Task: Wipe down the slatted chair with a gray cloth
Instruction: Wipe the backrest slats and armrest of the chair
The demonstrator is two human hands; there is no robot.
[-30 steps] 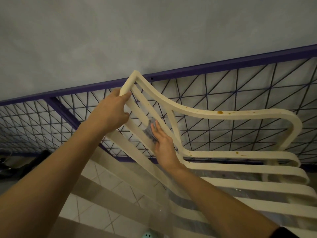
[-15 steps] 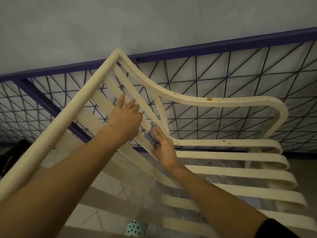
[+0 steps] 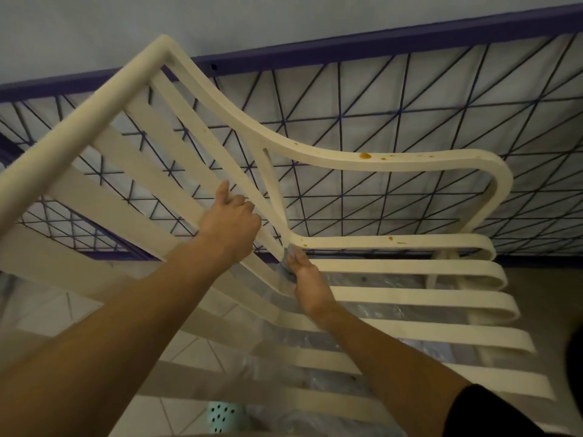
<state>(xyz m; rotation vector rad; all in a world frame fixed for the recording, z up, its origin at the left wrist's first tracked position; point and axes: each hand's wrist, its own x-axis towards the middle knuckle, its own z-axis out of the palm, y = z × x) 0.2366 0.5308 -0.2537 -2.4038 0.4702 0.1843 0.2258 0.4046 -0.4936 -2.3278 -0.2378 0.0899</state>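
Underfoot tile flr (image 3: 195, 351); purple mesh fence (image 3: 378, 44) behind chair (image 3: 394, 165).

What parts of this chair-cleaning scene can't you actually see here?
Head view:
- gray cloth: mostly hidden under the right hand and a slat.
- left hand: fingertips hidden behind the slatted chair.
- mint spotted object: cut off by the bottom edge; unidentifiable.
- orange stains: too small to tell what they are.
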